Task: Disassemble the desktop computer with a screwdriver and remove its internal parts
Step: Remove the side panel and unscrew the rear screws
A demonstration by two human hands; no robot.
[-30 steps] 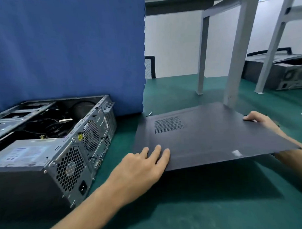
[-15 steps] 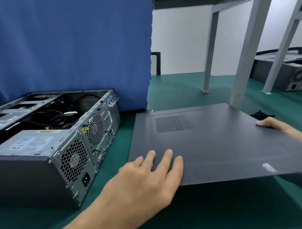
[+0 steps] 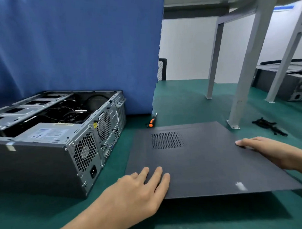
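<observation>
Opened PC [image 3: 53, 143] sat at the table's [image 3: 185, 99] left edge. Left hand [image 3: 137, 192] lay flat on the panel's [image 3: 208, 162] near-left corner, fingers straight, narrow. Screwdriver [image 3: 152, 122] lay just beyond panel, mid-table. Right hand [image 3: 268, 150] rested on its right edge, fingers straight; thumb hidden.

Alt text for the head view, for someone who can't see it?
Two hands on a dark side panel, its near edge raised off the green mat: left hand flat on the near-left corner, right hand at the right edge. An opened computer case lies left; a screwdriver lies beyond the panel.
</observation>
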